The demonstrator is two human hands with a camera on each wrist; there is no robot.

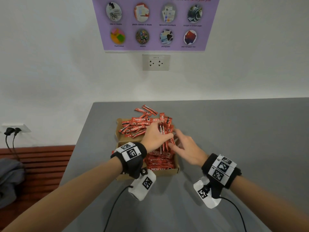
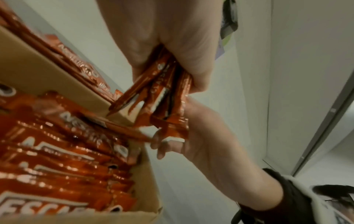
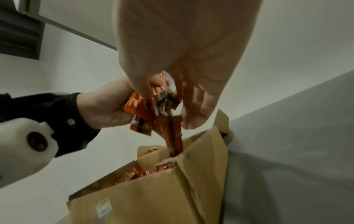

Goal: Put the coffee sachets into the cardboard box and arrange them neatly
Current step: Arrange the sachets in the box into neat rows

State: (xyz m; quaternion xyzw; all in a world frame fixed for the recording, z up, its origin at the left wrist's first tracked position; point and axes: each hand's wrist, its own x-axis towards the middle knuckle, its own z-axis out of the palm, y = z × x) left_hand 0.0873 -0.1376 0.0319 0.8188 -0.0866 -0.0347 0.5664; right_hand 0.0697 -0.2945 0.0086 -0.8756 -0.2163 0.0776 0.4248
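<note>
An office, by the look of it; a purple poster [image 1: 155,22] on the white wall above the far edge of the grey surface [image 1: 234,139] speaks of a paper shredder and pictures clips, plastic sleeves, laminated documents, Post-it notes, stickers and photographs; a labelled double socket [image 1: 156,62] sits just below it; a second outlet [image 1: 15,128] with two black plugs is at the left.

Both forearms stretched forward and converging, black wrist bands with white coded tags on each. Left hand [image 1: 154,136] raised, fingers curled tight round a bunch of sachets [image 1: 165,131], thumb pressing from the side. Right hand [image 1: 187,148] just beside it, palm down, fingers [image 1: 173,145] extended and loosely spread, tips touching the bunch's lower ends.
</note>
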